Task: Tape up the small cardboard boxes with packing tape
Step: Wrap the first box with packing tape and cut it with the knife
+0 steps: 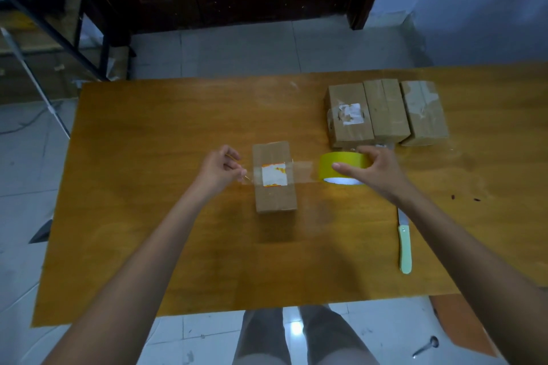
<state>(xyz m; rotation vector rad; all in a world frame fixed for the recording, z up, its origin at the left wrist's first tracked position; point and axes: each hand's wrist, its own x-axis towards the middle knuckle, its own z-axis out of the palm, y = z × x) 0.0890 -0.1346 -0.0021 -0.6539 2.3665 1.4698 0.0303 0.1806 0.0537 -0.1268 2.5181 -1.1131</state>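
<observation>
1. Pinching the loose tape end, my left hand point(220, 169) holds it left of the box point(274, 176); my right hand point(374, 170) curls round the tape roll point(341, 166) on the other side.
2. That box sits mid-table, the clear strip stretched across its label.
3. I'd keep the strip taut and lower it flat, then press down the sides.
4. Three boxes point(387, 111) stand behind; a knife point(404, 246) lies to the right on the wooden table point(178, 127).
5. Beyond are floor tiles and a dark door.
</observation>
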